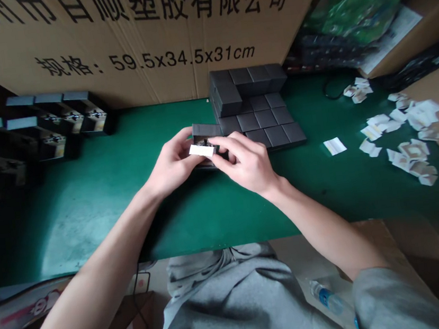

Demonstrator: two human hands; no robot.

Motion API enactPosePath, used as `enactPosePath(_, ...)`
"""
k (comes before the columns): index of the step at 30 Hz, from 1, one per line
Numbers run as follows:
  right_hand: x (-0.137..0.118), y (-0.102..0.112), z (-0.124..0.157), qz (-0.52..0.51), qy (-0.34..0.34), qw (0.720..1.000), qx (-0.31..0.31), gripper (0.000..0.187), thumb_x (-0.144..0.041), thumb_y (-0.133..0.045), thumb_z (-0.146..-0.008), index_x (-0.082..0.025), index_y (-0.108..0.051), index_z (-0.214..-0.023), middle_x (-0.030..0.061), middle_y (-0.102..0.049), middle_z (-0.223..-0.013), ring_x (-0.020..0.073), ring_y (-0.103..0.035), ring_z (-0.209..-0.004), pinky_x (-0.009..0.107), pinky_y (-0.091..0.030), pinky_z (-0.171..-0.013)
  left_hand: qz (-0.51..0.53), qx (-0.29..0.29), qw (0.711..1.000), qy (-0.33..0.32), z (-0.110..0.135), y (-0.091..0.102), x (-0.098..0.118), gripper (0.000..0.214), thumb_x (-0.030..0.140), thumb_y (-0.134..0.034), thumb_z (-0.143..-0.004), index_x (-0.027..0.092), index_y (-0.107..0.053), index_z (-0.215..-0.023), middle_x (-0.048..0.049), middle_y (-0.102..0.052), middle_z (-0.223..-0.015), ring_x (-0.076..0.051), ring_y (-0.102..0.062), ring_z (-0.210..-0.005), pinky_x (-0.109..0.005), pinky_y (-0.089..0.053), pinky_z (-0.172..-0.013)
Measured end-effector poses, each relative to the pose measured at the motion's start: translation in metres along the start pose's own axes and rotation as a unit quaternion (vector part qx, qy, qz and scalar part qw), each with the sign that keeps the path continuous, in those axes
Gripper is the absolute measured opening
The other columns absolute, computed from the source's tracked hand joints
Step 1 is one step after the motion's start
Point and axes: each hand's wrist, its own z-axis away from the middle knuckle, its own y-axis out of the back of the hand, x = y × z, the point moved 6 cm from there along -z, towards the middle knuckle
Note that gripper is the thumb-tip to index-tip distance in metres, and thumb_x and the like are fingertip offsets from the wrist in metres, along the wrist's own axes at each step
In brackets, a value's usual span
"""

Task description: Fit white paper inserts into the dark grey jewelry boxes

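Observation:
My left hand (173,162) and my right hand (245,164) meet over the middle of the green table (107,199). Between them they hold a small dark box (204,131) with its lid up. A white slip of paper (200,150) lies across the box's front, pinched by the fingertips of both hands. Just behind and to the right stands a stepped stack of closed dark boxes (260,106).
Open dark boxes (58,123) stand in rows at the far left. Several white paper slips (403,131) are scattered on the right, one alone (334,146) nearer the stack. A big printed carton (139,35) walls the back. A water bottle (327,298) lies below the table edge.

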Motion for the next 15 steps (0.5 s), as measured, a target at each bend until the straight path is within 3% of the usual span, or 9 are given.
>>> enactPosePath(8,0.0037,0.0034,-0.0004,0.026,-0.002,1.000,0.012,0.022,-0.027,-0.056,-0.106,-0.022,-0.077,-0.103,0.0037,-0.077,-0.090,0.0122,-0.068,-0.068,0.027,-0.054,-0.063,0.023,-0.016,0.999,0.021,0.0011,-0.0036,-0.0032,0.042,0.031,-0.081,-0.083,0.020,-0.067,-0.122,-0.0060,-0.078,-0.108,-0.025,-0.075,-0.099,-0.038,-0.064,-0.091)
enactPosePath(15,0.0063,0.0057,-0.0007,-0.035,-0.033,0.998,0.038,0.019,-0.025,-0.058,-0.105,-0.020,-0.076,-0.102,0.0041,-0.076,-0.089,0.0126,-0.069,-0.069,0.026,-0.053,-0.062,0.021,-0.029,0.999,0.029,0.0021,-0.0060,0.0010,0.049,0.028,-0.081,-0.081,0.020,-0.065,-0.127,-0.0059,-0.078,-0.104,-0.025,-0.075,-0.092,-0.033,-0.065,-0.075)
